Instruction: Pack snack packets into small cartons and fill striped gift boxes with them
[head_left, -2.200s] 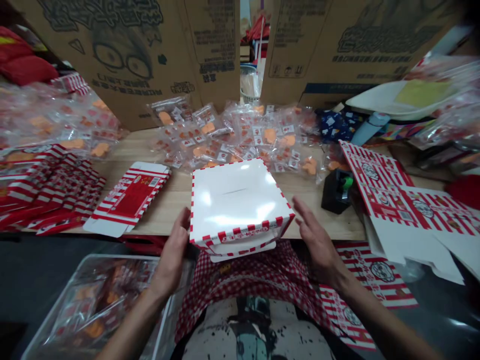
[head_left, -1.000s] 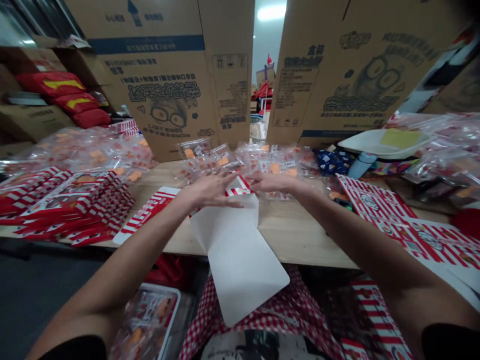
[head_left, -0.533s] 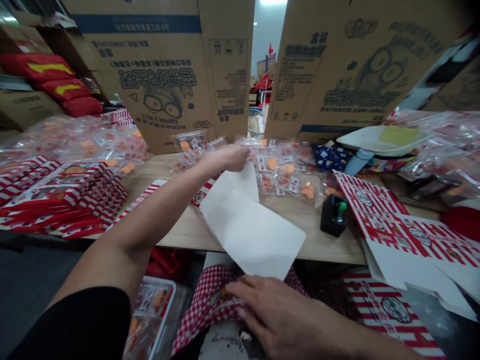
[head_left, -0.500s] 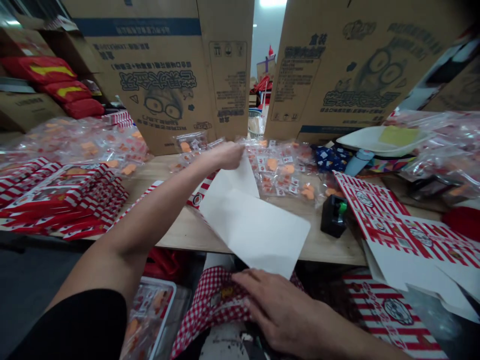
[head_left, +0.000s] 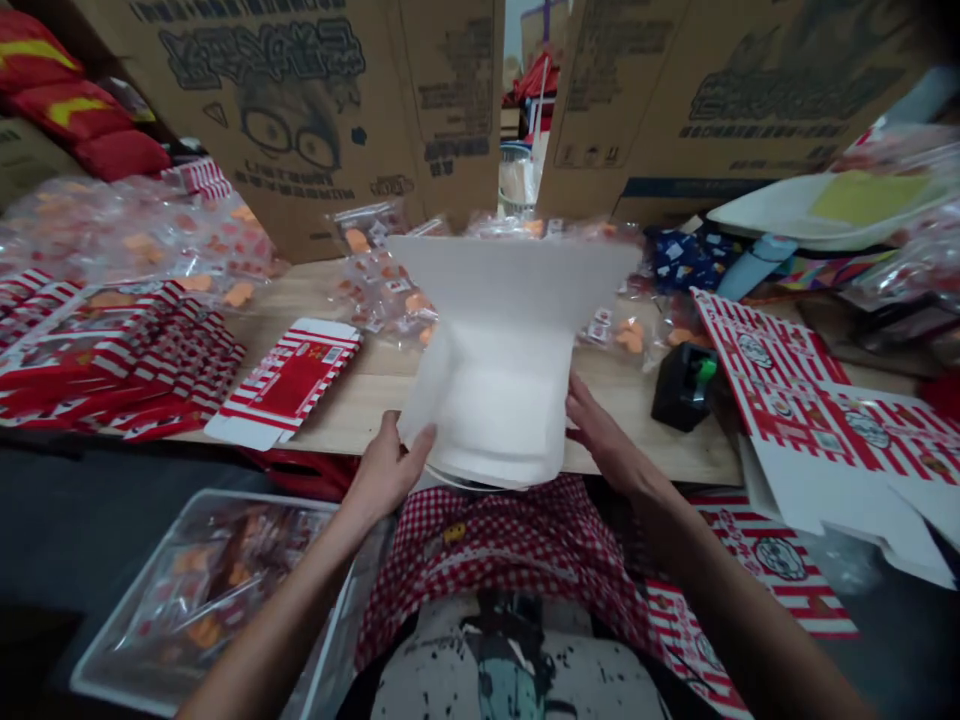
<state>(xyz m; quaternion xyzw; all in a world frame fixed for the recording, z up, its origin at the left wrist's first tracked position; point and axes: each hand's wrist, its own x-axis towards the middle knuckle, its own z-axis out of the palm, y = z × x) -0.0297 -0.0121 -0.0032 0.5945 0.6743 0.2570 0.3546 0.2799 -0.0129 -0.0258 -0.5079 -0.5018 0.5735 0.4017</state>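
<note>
Between my hands is a cardboard box blank point(head_left: 502, 390), its plain white inner face toward me. Its back panel stands up and its sides are bent upward. My left hand point(head_left: 391, 468) grips the left side near the front corner, with the thumb on the inner side. On the other side, my right hand point(head_left: 604, 432) holds the right edge, its fingertips partly hidden behind the card. A flat red-and-white striped carton point(head_left: 296, 375) lies on the table to the left of my left hand.
Folded striped cartons point(head_left: 127, 350) are stacked at the left. Bagged orange items point(head_left: 386, 285) lie along the back before large cardboard boxes point(head_left: 300, 130). A black tape dispenser point(head_left: 682, 385) and striped sheets point(head_left: 832, 420) are at the right. Below left stands a plastic bin point(head_left: 112, 640).
The white card has turned and is now folded up with its back panel raised. My left hand came back from the far side to its left edge; my right hand moved up to its right edge.
</note>
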